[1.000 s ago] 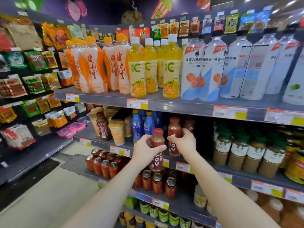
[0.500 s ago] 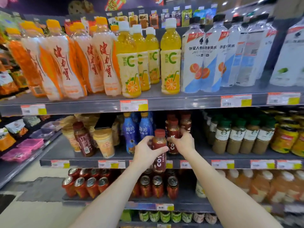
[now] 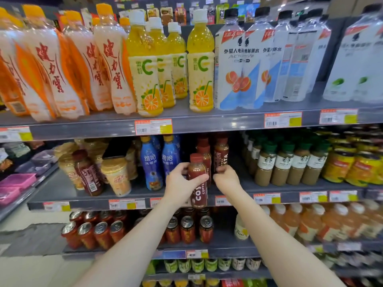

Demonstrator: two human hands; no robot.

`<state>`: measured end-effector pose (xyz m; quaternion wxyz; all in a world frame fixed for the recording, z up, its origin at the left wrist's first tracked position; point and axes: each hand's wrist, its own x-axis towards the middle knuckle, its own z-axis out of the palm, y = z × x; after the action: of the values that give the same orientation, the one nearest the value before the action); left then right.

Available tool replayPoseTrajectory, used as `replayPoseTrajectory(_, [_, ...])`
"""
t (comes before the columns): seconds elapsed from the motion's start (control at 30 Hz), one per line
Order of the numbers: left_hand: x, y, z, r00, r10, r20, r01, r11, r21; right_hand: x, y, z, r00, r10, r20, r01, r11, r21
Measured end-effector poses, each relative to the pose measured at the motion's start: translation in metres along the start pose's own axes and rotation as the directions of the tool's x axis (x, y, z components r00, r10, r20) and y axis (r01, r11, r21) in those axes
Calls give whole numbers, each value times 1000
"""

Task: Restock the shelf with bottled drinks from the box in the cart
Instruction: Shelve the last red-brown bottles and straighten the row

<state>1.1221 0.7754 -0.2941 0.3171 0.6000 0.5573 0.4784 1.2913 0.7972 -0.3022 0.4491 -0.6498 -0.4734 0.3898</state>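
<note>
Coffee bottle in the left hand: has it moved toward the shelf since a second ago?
Cannot tell. The camera shifted, and the coffee bottle in the left hand still overlaps the shelf edge with its base at the price strip, as before.

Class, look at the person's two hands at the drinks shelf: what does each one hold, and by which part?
The left hand holds a dark brown coffee bottle with a red cap around its upper body. The right hand grips the base of another brown bottle on the shelf.

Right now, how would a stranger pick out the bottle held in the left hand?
Find the middle shelf, below the orange juice row. Right of the blue bottles, the left hand grips a brown coffee bottle; unlike its neighbours, it hangs before the shelf edge.
</note>
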Motion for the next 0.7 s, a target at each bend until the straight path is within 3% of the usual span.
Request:
replayPoseTrajectory(0.13, [-2, 23, 25, 1000, -6, -8, 5, 1000, -29, -12, 11, -32, 939, -61, 338, -5, 981, 193])
replayPoseTrajectory(0.2, [-3, 33, 39, 1000, -1, -10, 1, 999, -40, -14, 13, -48, 895, -139, 424, 56, 978, 203])
replayPoseTrajectory(0.37, [-1, 47, 70, 998, 48, -32, -47, 999, 21, -2, 9, -68, 932, -253, 259, 256, 966, 20])
replayPoseTrajectory(0.57, [0, 49, 80, 964, 171, -205, -137, 976, 171, 19, 14, -70, 964, -233, 126, 232, 972, 25])
replayPoseTrajectory(0.7, [1, 25, 73, 936, 145, -321, -56, 961, 273, 29, 17, -64, 966, -240, 95, 240, 971, 11])
